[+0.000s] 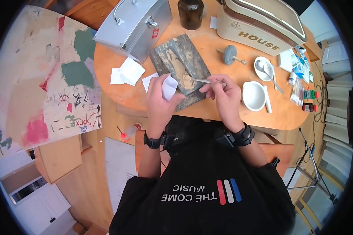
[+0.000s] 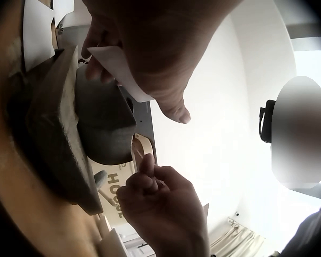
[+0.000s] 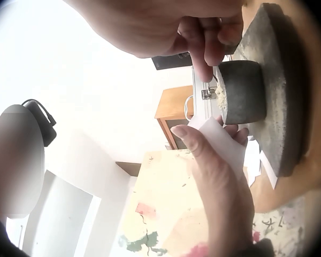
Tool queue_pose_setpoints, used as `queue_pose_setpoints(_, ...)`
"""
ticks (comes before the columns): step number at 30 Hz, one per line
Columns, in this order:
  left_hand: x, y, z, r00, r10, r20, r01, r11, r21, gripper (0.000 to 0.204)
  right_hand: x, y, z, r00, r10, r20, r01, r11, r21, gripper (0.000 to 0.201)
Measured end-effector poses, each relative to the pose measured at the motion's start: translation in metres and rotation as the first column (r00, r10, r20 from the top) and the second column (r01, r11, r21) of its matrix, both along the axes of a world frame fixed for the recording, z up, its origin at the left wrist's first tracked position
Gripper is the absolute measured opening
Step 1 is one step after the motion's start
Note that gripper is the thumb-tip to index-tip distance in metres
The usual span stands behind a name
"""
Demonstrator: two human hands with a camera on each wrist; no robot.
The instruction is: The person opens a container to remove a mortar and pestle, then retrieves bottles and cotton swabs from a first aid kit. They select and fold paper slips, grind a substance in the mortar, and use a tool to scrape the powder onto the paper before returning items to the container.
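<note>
My left hand (image 1: 161,103) holds a folded white paper (image 1: 169,87) between thumb and fingers, beside the front end of a dark grey stone slab (image 1: 197,64). Tan powder (image 1: 187,84) lies on the slab, heaped near this end. My right hand (image 1: 226,98) pinches a thin metal tool (image 1: 202,80) whose tip meets the powder. In the right wrist view, a grey stone block (image 3: 245,92) stands raised on the slab, powder along its edge, with the paper (image 3: 222,145) close by it. The left wrist view shows the paper (image 2: 117,69) under my left palm.
White paper squares (image 1: 131,71) lie left of the slab. Behind it are a silver case (image 1: 135,27), a brown jar (image 1: 190,15) and a cream box (image 1: 259,35). To the right sit a stone grinding wheel (image 1: 229,55), a white mortar (image 1: 253,96), a pestle (image 1: 268,100) and a small dish (image 1: 259,73).
</note>
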State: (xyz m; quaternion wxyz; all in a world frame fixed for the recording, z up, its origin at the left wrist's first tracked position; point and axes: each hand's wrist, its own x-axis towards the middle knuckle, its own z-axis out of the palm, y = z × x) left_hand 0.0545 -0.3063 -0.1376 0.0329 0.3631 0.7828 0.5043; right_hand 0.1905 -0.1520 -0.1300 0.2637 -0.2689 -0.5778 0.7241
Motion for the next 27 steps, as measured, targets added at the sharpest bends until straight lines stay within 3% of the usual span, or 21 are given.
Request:
queue_pose_setpoints(6, 0.001, 0.005, 0.004, 0.999, 0.021, -0.048, -0.021, 1.0, 0.006, 0.069, -0.004, -0.004, 0.021, 0.997, 0.013, -0.082, -0.015, 0.999, -0.03, 0.014)
queue_pose_setpoints(7, 0.002, 0.005, 0.003, 0.998, 0.015, -0.064, -0.014, 1.0, 0.021, 0.069, -0.007, -0.007, 0.022, 0.995, 0.047, -0.085, -0.026, 0.971, 0.238, 0.014)
queue_pose_setpoints(8, 0.002, 0.006, 0.001, 0.998, 0.016, -0.053, -0.015, 0.999, 0.03, 0.07, -0.009, -0.009, 0.023, 0.994, 0.079, -0.077, -0.031, 0.872, 0.489, 0.015)
queue_pose_setpoints(9, 0.002, 0.006, -0.001, 0.999, 0.016, -0.041, -0.014, 0.999, 0.04, 0.071, -0.009, -0.01, 0.025, 0.993, 0.106, -0.06, -0.033, 0.71, 0.704, 0.017)
queue_pose_setpoints(10, 0.003, 0.005, -0.003, 0.999, 0.015, -0.029, -0.013, 0.999, 0.049, 0.071, -0.01, 0.0, 0.027, 0.982, 0.106, -0.156, 0.104, 0.384, 0.918, 0.027)
queue_pose_setpoints(13, 0.005, 0.0, -0.013, 0.996, 0.035, 0.082, -0.042, 0.995, 0.089, 0.075, 0.003, 0.003, 0.023, 0.993, 0.08, -0.084, 0.059, 0.274, 0.96, 0.032)
queue_pose_setpoints(16, 0.009, -0.002, -0.02, 0.999, 0.034, -0.011, -0.032, 0.991, 0.129, 0.078, 0.01, -0.01, 0.006, 0.997, 0.071, -0.042, 0.012, 0.38, 0.925, 0.027)
queue_pose_setpoints(19, 0.012, -0.001, -0.023, 0.997, 0.049, -0.062, -0.041, 0.991, 0.124, 0.079, 0.008, -0.032, -0.003, 0.999, -0.006, 0.044, -0.021, 0.808, 0.589, 0.019)
queue_pose_setpoints(21, 0.014, 0.0, -0.022, 0.993, 0.061, -0.101, -0.052, 0.994, 0.092, 0.079, 0.004, -0.033, -0.006, 1.0, -0.008, -0.023, 0.012, 0.982, 0.187, 0.015)
queue_pose_setpoints(22, 0.014, 0.0, -0.021, 0.99, 0.07, -0.122, -0.061, 0.995, 0.078, 0.08, 0.001, -0.031, -0.007, 0.998, -0.018, -0.056, 0.017, 0.999, -0.032, 0.014)
queue_pose_setpoints(25, 0.009, 0.003, -0.022, 0.99, 0.064, -0.128, -0.055, 0.996, 0.075, 0.079, -0.001, -0.026, -0.007, 0.993, -0.061, -0.096, 0.034, 0.964, -0.262, 0.014)
queue_pose_setpoints(27, 0.006, 0.005, -0.021, 0.989, 0.074, -0.131, -0.067, 0.996, 0.06, 0.078, -0.002, -0.029, 0.001, 0.988, -0.089, -0.123, 0.053, 0.961, -0.272, 0.014)
